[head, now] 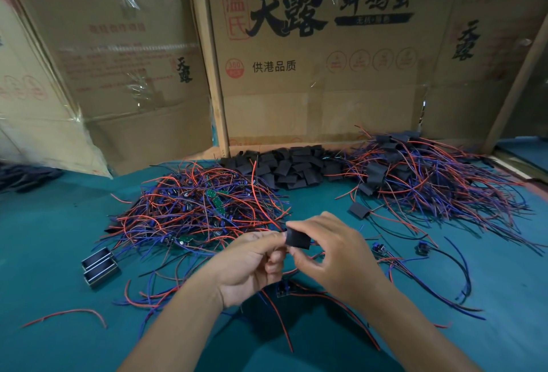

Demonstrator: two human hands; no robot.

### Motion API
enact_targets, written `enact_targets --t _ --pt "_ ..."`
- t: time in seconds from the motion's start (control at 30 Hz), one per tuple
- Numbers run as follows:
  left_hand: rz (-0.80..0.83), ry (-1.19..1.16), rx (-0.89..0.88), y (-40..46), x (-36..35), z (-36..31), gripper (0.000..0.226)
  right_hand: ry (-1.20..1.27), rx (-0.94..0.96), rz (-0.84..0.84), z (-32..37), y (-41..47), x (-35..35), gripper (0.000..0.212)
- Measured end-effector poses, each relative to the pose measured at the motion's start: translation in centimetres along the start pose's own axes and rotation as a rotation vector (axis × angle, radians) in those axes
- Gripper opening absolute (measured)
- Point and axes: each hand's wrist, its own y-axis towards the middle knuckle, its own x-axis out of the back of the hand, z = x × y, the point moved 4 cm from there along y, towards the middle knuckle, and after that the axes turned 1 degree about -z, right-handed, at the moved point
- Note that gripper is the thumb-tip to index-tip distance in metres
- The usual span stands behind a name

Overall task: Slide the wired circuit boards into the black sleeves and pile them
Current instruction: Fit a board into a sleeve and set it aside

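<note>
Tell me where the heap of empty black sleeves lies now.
In the head view, the heap of empty black sleeves lies at the table's far edge, against the cardboard boxes.

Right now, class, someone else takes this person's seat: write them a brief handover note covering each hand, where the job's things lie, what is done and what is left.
Right hand pinches a black sleeve. Left hand grips something at the sleeve's mouth; the board is hidden.
Unsleeved wired boards: heap at left. Empty sleeves: centre back. Finished pile: right.
Done: many sleeved. Left: finish this one, pile it, work through the heap.
</note>
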Motion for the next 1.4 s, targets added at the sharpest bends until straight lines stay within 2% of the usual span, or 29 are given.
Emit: enact_targets --t 0.17,0.47,0.83,0.97,1.07,1.17,1.23,1.4 --pt "-0.001 -0.039 0.007 -0.1 -0.1 0.2 0.015 -0.047 0.02 -0.004 0.0 -0.2 0.0 0.034" --pt "0.039 -0.078 -0.01 -0.3 0.4 -0.3 0.009 0.03 0.016 0.031 0.2 -0.1 0.1 0.037" --pt "-0.099 -0.099 0.027 -0.1 -0.5 0.2 0.014 -0.022 0.004 0.067 -0.2 -0.2 0.1 0.035" --pt "-0.089 -0.078 -0.035 -0.1 -0.7 -0.1 0.014 0.036 -0.037 0.103 -0.3 0.2 0.5 0.031" --pt "-0.249 0.201 -0.278 0.0 0.0 -1.1 0.02 0.064 -0.122 0.044 -1.2 0.5 1.4 0.028" --pt "-0.47 0.869 -0.662 -0.9 0.7 -2.7 0.018 0.021 -0.219 -0.026 -2.9 1.1 3.0 0.019" --pt "-0.514 1.183 -0.798 -1.5 0.5 -2.9 0.015 -0.094 -0.231 -0.036 -4.2 2.5 4.2 0.022" --pt "-0.55 1.424 -0.891 -1.8 0.2 -3.1 0.006 -0.621 -0.057 -0.083 -10.4 8.6 7.3 0.027"
